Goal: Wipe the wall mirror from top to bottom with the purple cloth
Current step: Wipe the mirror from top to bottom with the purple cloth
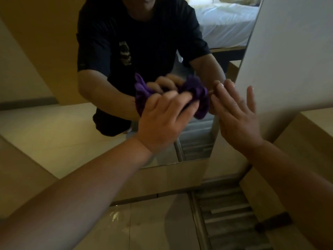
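Head view: left hand (162,120) presses purple cloth (198,94) on mirror (54,69).

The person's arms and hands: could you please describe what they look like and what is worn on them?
Both forearms are bare, with no sleeves, gloves, watch or bracelet in sight. The left hand and right hand show no rings that I can make out. In the mirror, the reflection shows a dark short-sleeved shirt.

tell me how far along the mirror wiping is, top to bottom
Likely late. The left hand presses the purple cloth on the lower part of the wall mirror, near its bottom edge; the right hand lies flat at its right edge. Left: the strip below the cloth. The upper glass is mostly out of view, so cannot confirm.
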